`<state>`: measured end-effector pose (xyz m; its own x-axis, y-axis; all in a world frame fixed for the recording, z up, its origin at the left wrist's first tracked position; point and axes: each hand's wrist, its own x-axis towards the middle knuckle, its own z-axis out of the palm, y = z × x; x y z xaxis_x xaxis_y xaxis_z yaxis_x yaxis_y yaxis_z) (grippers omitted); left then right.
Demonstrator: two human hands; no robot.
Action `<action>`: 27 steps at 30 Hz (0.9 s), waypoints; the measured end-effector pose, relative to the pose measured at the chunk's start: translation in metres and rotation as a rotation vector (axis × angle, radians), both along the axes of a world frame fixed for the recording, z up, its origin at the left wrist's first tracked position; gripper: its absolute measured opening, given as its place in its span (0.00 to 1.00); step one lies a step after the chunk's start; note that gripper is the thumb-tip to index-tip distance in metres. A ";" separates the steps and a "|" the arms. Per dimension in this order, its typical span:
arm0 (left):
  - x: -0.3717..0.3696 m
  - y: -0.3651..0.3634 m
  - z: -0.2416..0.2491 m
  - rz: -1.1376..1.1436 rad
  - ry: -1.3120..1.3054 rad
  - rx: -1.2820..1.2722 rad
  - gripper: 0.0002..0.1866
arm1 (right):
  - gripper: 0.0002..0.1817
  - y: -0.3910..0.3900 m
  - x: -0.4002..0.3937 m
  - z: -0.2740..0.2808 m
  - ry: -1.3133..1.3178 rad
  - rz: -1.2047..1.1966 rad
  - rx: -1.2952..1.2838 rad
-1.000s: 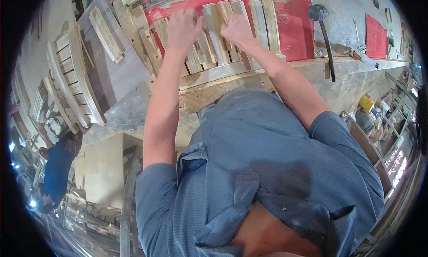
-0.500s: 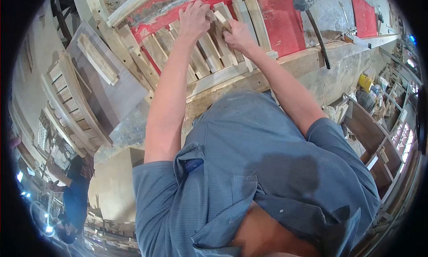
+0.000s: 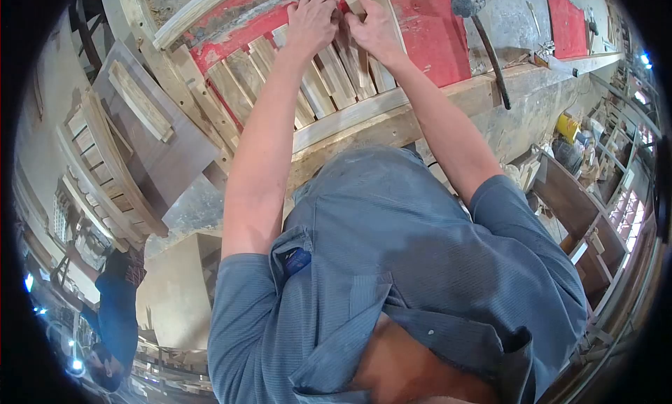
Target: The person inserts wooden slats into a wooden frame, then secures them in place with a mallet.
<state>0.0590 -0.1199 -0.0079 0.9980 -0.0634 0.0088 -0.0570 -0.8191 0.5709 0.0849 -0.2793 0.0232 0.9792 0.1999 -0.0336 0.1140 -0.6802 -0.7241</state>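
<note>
My right hand (image 3: 374, 31) is closed round a narrow wooden slat (image 3: 355, 6), whose upper end sticks up past the fingers. Just to its left, my left hand (image 3: 313, 26) curls its fingers down at the upper ends of the row; what the fingertips grip is hidden. Beneath both hands, several pale wooden slats (image 3: 329, 78) lie side by side, with dark gaps between some of them. Their near ends meet a long wooden rail (image 3: 350, 115) along the bench edge.
A mallet with a dark handle (image 3: 493, 61) lies right of the slats, beyond a red surface (image 3: 435, 40). On the left are a brown board (image 3: 150, 134) and a slatted wooden frame (image 3: 105, 169). Another person (image 3: 115, 313) is at the lower left.
The slat in my right hand has swung more upright, its upper end now pointing away from me. Both hands have shifted slightly away, still close together.
</note>
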 end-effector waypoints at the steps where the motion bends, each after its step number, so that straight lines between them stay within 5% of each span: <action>1: 0.000 0.001 0.003 -0.004 -0.003 0.007 0.20 | 0.14 0.004 0.005 0.002 -0.028 -0.040 -0.001; 5: -0.006 0.009 -0.002 -0.024 -0.003 -0.014 0.20 | 0.11 -0.016 0.002 0.034 -0.079 -0.117 0.105; 7: -0.007 0.010 -0.001 -0.058 -0.050 -0.014 0.19 | 0.11 -0.027 -0.022 0.023 -0.075 -0.072 -0.050; 9: 0.002 0.004 0.007 -0.001 0.060 -0.009 0.18 | 0.08 -0.030 -0.044 0.015 0.278 0.117 -0.385; 16: 0.028 -0.003 -0.009 -0.030 -0.015 0.035 0.16 | 0.09 -0.043 -0.046 0.002 0.188 0.186 -0.377; 19: 0.053 -0.016 -0.010 -0.107 -0.153 -0.044 0.15 | 0.15 -0.049 -0.041 0.006 0.270 0.288 -0.475; 22: 0.053 -0.035 -0.006 -0.264 -0.088 -0.070 0.14 | 0.21 -0.075 -0.028 0.014 0.544 0.213 -0.285; 25: 0.040 -0.036 -0.005 -0.163 -0.069 -0.061 0.13 | 0.21 -0.086 -0.006 0.006 0.155 -0.073 0.007; 27: 0.040 -0.035 -0.006 -0.136 -0.078 -0.079 0.13 | 0.16 -0.080 0.002 -0.009 -0.048 0.021 -0.021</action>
<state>0.0987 -0.1545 -0.0144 0.9762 -0.1941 0.0962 -0.2112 -0.7534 0.6227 0.0873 -0.3591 0.0138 0.9753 0.2205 0.0093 0.1632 -0.6922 -0.7030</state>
